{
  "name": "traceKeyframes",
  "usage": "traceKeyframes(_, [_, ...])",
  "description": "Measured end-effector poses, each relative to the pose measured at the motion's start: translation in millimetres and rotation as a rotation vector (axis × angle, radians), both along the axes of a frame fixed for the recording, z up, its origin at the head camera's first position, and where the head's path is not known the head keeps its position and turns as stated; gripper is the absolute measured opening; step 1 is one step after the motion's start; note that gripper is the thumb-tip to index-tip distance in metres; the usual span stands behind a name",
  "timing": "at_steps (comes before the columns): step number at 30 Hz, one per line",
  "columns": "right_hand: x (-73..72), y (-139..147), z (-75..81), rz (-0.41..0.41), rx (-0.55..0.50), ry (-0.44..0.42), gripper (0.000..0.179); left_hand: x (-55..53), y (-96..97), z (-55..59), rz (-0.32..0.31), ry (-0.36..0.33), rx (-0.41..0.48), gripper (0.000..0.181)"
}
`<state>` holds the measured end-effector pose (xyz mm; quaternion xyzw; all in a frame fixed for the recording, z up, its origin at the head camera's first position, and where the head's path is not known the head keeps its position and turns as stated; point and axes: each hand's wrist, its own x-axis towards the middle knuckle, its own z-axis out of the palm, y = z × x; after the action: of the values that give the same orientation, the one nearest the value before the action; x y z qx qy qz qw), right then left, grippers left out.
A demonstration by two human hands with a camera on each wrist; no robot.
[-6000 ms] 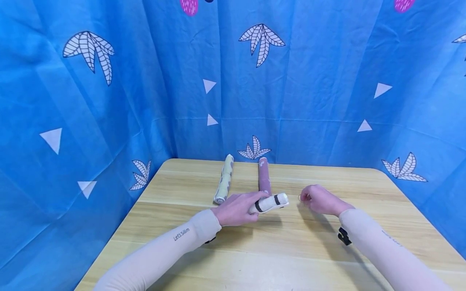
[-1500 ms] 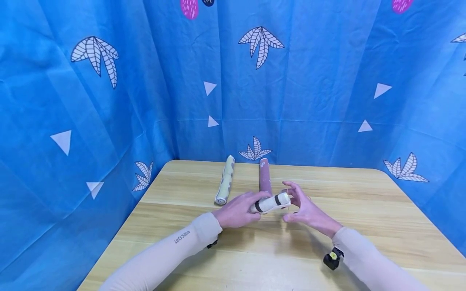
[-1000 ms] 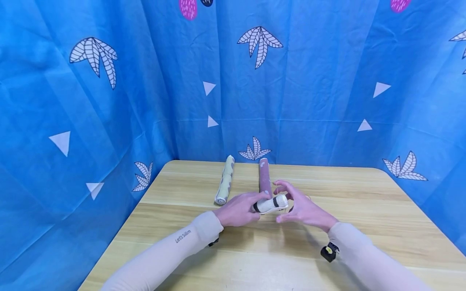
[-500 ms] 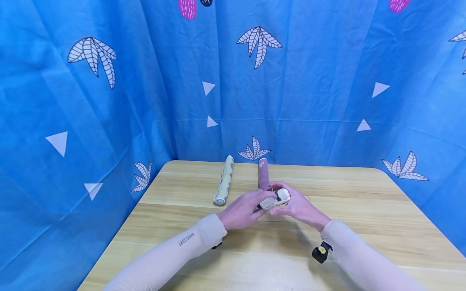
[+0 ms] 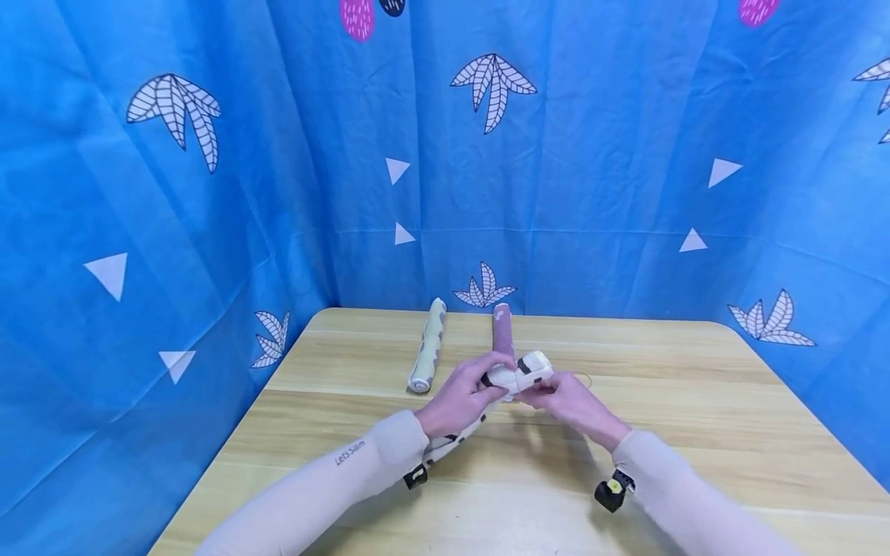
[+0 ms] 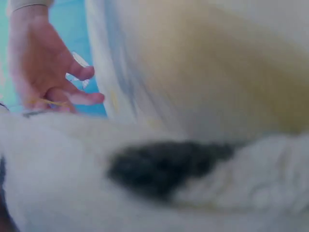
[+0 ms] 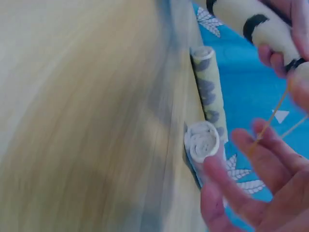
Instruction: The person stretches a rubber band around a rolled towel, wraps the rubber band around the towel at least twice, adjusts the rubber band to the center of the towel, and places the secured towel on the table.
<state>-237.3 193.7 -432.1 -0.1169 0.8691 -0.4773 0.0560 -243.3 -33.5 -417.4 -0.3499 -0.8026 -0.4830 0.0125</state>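
Note:
My left hand (image 5: pixel 462 394) grips a rolled white towel (image 5: pixel 535 363) with black patches, fingers curled round it near one end. Its long part slants down beneath the left wrist toward me. Beside that end is my right hand (image 5: pixel 573 405), its fingers bent. In the right wrist view a thin yellow rubber band (image 7: pixel 277 108) stretches from the right fingertips (image 7: pixel 260 140) toward the gripped towel. The left wrist view shows the white roll close up with a black patch, and the band crossing the right fingers.
Behind the hands, a green rolled towel (image 5: pixel 427 347) and a pink rolled towel (image 5: pixel 503 328) lie on the wooden table (image 5: pixel 660 432). A thin loop (image 5: pixel 588 379) lies right of the hands. A blue patterned curtain (image 5: pixel 591 154) hangs behind the table.
My right hand has come in from the right to the white roll's end, its spread fingers closing in. The left hand has tilted the roll, so more of its length shows under the wrist.

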Motion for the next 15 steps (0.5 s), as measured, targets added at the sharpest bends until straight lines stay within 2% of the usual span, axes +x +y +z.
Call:
traceKeyframes(2, [-1.3,-0.7,-3.5,-0.054,0.038,0.023,0.023,2.8,0.5,1.2,-0.025,-0.08,0.059,0.034])
traceKeyframes(4, [-3.7,-0.8,-7.1,-0.152,0.042,0.044,0.02,5.5,1.7,2.7,-0.068,-0.163,0.126,0.032])
traceKeyframes(7, [-8.9,0.6,-11.3,-0.306,-0.109,0.035,0.026,8.5,3.5,5.1,-0.155,-0.283,0.205,0.031])
traceKeyframes(9, [-12.5,2.4,-13.4,-0.36,-0.253,0.023,0.031,9.8,3.7,5.9,-0.223,-0.385,0.251,0.032])
traceKeyframes(12, [-13.9,4.2,-16.4,-0.348,-0.453,0.001,0.046,11.7,3.0,7.6,-0.291,-0.549,0.323,0.035])
traceKeyframes(13, [-12.5,5.0,-16.8,-0.329,-0.502,-0.004,0.048,11.5,2.6,8.0,-0.298,-0.609,0.35,0.034])
traceKeyframes(15, [-8.1,6.7,-16.3,-0.281,-0.56,0.003,0.046,10.3,1.8,8.2,-0.274,-0.7,0.404,0.036])
